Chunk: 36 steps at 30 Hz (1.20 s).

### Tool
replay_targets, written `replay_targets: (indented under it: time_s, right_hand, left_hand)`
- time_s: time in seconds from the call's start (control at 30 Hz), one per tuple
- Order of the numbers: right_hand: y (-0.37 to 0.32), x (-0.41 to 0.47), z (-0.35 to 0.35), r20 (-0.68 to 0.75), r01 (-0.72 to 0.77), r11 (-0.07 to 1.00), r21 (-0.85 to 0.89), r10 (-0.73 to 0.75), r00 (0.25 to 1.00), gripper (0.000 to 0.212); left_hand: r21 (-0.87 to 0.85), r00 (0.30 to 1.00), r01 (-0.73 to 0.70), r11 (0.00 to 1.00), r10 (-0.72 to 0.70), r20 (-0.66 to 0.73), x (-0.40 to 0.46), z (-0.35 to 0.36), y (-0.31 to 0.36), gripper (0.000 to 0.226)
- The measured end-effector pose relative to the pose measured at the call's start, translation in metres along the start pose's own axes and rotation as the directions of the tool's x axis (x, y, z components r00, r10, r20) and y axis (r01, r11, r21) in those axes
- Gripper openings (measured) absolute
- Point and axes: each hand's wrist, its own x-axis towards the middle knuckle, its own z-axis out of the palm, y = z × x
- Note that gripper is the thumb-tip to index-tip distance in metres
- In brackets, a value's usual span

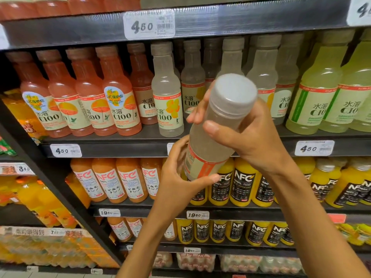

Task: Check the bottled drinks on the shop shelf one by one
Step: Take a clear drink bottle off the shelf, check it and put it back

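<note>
Both hands clamped on one pale cloudy bottle, centre of the frame, lifted clear of the shelf and tipped so the grey cap leans toward the camera. Right hand wrapped round the neck and shoulder, thumb laid across the front, fingertips curling behind the left side. Left hand cupped under the base, thumb pressed along the lower edge of the label.

To do this check well, probably: keep the base cradled, loosen the upper grip a little, roll the bottle until the printed side of the label faces up; at present only the label's orange-edged seam and fine print visible, too blurred to read. Worth a look at the cap seal too.

Just behind, middle shelf: matching pale bottles, pink ones toward the left, green-yellow ones toward the right. Gap for the held bottle apparently hidden behind the hands. Below, orange and yellow juice bottles; price tags on the shelf edges.
</note>
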Motion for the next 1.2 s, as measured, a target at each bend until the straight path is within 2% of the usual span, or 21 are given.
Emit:
replay_targets:
  time_s: [0.07,0.17,0.23,0.3,0.43,0.57,0.63,0.7,0.8,0.9,0.97,1.07,1.2]
  right_hand:
    - [-0.002,0.004,-0.002,-0.025,-0.023,0.999,0.046,0.024,0.999,0.044]
    - [-0.002,0.014,-0.005,0.008,-0.091,0.972,0.218,0.091,0.996,0.037]
    - [0.001,0.018,-0.005,0.07,-0.157,0.925,0.346,0.141,0.988,0.05]
    - [0.004,0.02,-0.005,0.073,-0.209,0.888,0.409,0.196,0.978,0.056]
    - [0.01,0.021,-0.005,-0.086,-0.27,0.889,0.371,0.322,0.943,0.028]
    - [0.012,0.027,-0.004,-0.21,-0.338,0.91,0.241,0.389,0.897,0.028]
    - [0.014,0.029,-0.003,-0.233,-0.39,0.903,0.179,0.424,0.875,0.032]
    - [0.015,0.03,-0.003,-0.218,-0.413,0.891,0.19,0.449,0.867,0.034]
    - [0.018,0.028,-0.007,-0.169,-0.374,0.888,0.268,0.425,0.889,0.033]
    - [0.024,0.024,-0.01,-0.177,-0.38,0.917,0.123,0.398,0.9,0.036]
    - [0.029,0.024,-0.008,-0.214,-0.362,0.927,0.097,0.375,0.902,0.037]
    - [0.034,0.029,-0.005,-0.298,-0.309,0.933,0.185,0.353,0.887,0.033]
    - [0.039,0.045,-0.007,-0.376,-0.28,0.95,0.138,0.312,0.873,0.03]
  left_hand:
    - [-0.055,1.0,0.02,0.998,-0.019,0.02,-0.003,-0.002,0.0,0.074]
    - [-0.135,0.995,0.061,0.989,-0.05,0.085,-0.008,-0.002,0.001,0.061]
    - [-0.179,0.989,0.09,0.98,-0.067,0.135,-0.01,-0.002,0.001,0.052]
    - [-0.233,0.98,0.133,0.963,-0.093,0.175,-0.011,-0.001,0.0,0.055]
    - [-0.239,0.98,0.165,0.957,-0.132,0.147,-0.011,0.006,-0.001,0.074]
    - [-0.175,0.997,0.063,0.982,-0.069,-0.027,-0.008,0.017,-0.003,0.055]
    - [-0.16,0.997,0.046,0.986,-0.054,-0.047,-0.008,0.022,-0.005,0.058]
    - [-0.17,0.995,0.054,0.984,-0.067,-0.072,-0.006,0.025,-0.007,0.061]
    - [-0.188,0.994,0.054,0.981,-0.07,-0.08,-0.001,0.022,-0.007,0.048]
    - [-0.2,0.994,0.052,0.978,-0.071,-0.088,0.009,0.019,-0.009,0.031]
    - [-0.201,0.993,0.034,0.979,-0.056,-0.101,0.017,0.019,-0.01,0.034]
    - [-0.183,0.992,-0.012,0.983,-0.012,-0.128,0.033,0.019,-0.011,0.046]
    - [-0.163,0.988,-0.019,0.986,-0.006,-0.155,0.053,0.018,-0.015,0.058]
